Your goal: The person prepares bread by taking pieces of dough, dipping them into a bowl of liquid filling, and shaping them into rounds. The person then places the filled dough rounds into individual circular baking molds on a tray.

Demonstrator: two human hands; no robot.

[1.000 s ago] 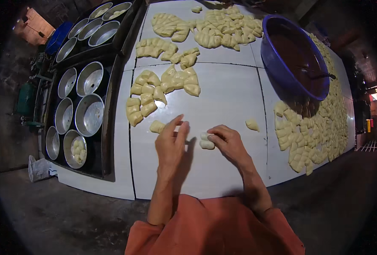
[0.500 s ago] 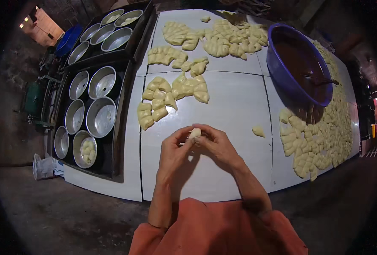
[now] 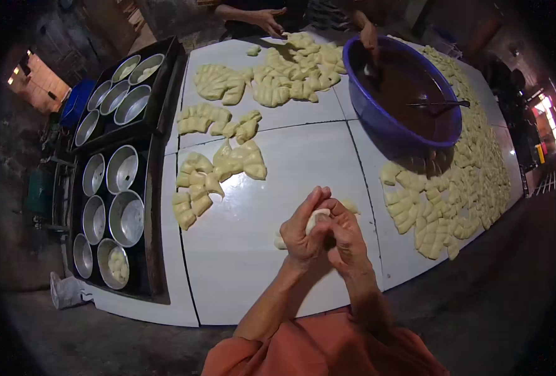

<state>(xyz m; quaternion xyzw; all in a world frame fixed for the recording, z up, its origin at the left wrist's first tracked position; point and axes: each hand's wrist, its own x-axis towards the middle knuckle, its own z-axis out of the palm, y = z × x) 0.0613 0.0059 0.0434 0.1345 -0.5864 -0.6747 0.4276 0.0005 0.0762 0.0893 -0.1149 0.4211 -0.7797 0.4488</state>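
Over the tiled table top my two hands are close together, pinching a small pale lump of dough (image 3: pixel 318 217) between them. My left hand (image 3: pixel 301 232) cups it from the left, with its fingers pointing upward. From the other side my right hand (image 3: pixel 348 237) presses it with bent fingers and thumb. A dough piece (image 3: pixel 280 242) lies beside my left wrist, partly hidden. Another small piece (image 3: pixel 350 205) shows just behind my right hand. Cut dough portions (image 3: pixel 193 182) lie in joined clusters beyond my hands to the left.
At left, dark trays (image 3: pixel 158 250) hold several round metal tins (image 3: pixel 126 217), some with dough balls inside. A purple tub (image 3: pixel 387 141) of brown liquid stands at the back right, beside many dough portions (image 3: pixel 441 213). Another person's hands (image 3: pixel 269 22) reach in from the far side, one into the tub.
The view has shifted, and my hands now sit farther right, closed tighter round the dough. A dough piece now shows by my left wrist. Another person's hands have appeared at the far side.
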